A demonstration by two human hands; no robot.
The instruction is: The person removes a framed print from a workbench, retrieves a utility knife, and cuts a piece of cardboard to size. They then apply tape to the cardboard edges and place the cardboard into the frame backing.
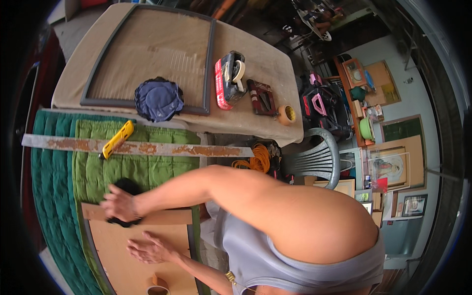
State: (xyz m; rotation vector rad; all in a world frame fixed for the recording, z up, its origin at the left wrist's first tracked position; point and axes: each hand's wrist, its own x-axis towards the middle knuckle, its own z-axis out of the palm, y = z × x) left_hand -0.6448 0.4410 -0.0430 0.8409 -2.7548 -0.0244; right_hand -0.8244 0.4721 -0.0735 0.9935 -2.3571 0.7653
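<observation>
My right hand (119, 204) reaches across to the left and grips a black pad (129, 188), pressing it on a strip of brown paper tape (167, 216) along the top edge of a brown backing board (123, 246). My left hand (150, 249) lies flat and open on the board just below, fingers spread. The board sits in a dark frame (192, 246) on a green quilted blanket (147, 169). A roll of brown tape (157, 285) stands on the board near the bottom edge.
A rusty metal ruler (147, 147) and a yellow utility knife (117, 139) lie across the blanket. Beyond, a cloth-covered table (265, 64) holds a framed pane (147, 54), blue cap (158, 99), tape dispenser (228, 78), stapler (261, 97), tape roll (286, 115). A grey plastic chair (314, 157) stands right.
</observation>
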